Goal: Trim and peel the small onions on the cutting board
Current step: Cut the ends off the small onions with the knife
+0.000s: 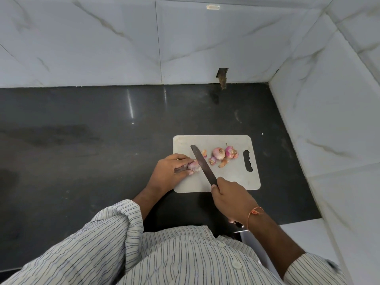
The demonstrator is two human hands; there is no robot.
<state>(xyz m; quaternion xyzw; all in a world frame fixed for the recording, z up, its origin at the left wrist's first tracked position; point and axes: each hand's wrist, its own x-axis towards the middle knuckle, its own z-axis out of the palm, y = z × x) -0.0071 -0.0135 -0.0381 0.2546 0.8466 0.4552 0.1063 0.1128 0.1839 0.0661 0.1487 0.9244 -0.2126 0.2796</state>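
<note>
- The cutting board (230,182) lies on the dark counter (82,130), its right side near the marble side wall (329,120); its near edge sits close to the counter's front edge.
- The left hand (172,171) is closed around a small onion (194,166) at the board's left edge — fingers over the top, thumb below.
- The right hand (232,198) is wrapped around the handle of a knife (202,163), whose blade runs diagonally up-left and touches the held onion's right side.
- Two more onions (218,153) (230,151) rest near the board's far edge, beside the handle slot (247,161), with peel scraps (223,163) just in front.
- Left of the board the counter stretches bare — wide room; on the right there is only a narrow strip before the wall.
</note>
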